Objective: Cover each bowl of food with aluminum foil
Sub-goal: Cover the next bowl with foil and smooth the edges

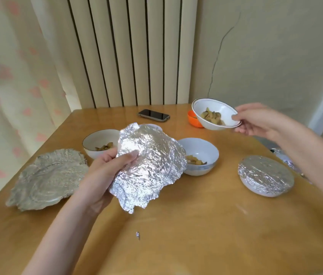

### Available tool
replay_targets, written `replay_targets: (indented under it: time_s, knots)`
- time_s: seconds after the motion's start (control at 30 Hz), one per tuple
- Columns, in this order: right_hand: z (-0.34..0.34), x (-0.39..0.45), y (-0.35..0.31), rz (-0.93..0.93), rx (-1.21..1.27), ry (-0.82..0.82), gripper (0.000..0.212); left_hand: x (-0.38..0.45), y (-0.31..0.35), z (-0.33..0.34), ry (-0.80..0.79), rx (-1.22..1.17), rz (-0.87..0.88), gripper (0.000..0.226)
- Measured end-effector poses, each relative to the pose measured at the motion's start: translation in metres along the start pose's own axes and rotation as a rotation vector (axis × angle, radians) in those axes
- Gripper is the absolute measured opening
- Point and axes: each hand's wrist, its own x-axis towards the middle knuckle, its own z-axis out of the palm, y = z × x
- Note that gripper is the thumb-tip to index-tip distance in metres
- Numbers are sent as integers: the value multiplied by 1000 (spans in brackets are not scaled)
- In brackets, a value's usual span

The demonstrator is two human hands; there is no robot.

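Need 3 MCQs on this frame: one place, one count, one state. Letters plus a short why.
1. Where is the phone?
A. On the table near the far edge
B. Inside a bowl
C. In the left hand

2. How many bowls are already covered with foil?
A. None
B. One
C. Three

3. What is the state of the bowl in the right hand?
A. Wrapped in foil
B. Upside down
C. Uncovered, lifted and tilted

Key:
1 A: it lies flat on the table by the radiator.
2 B: only the covered bowl at right is wrapped; the two bowls beside the foil sheet sit open.
3 C: the held bowl shows food inside and is off the table.
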Motion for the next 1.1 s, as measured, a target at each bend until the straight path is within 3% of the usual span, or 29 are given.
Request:
replay_targets:
  time_s: [0.07, 0.13, 0.2, 0.23, 0.3, 0.5, 0.63, 0.8, 0.93, 1.1]
  knots:
    - [16, -48, -1, -72, -50, -88, 17, -17, 15, -17, 18, 26, 84, 51]
    - [35, -89, 7, -90, -96, -170, 18, -36, 25, -31, 40, 13, 146, 21]
    - [58, -116, 23, -64, -113, -241, 18, -52, 30, -39, 55, 42, 166, 9]
    - [72, -126, 32, -44, -104, -274, 17, -59, 29, -41, 39, 73, 167, 10]
    - [100, -141, 51, -28, -74, -330, 19, -71, 25, -45, 19, 133, 141, 32]
    - [157, -164, 93, -77, -61, -417, 23, -89, 1, -46, 138, 254, 85, 21]
    - [165, -167, 102, -49, -25, -453, 22, -92, -9, -47, 233, 553, 52, 21]
    - [160, -151, 94, 42, 41, -355, 31, -89, -16, -55, 246, 604, 14, 35]
    - [168, -153, 85, -126, -66, -308, 18, -86, -18, -57, 214, 614, -64, 41]
    - [180, -149, 92, -155, -41, -257, 14, -88, -14, -62, 165, 471, -141, 9]
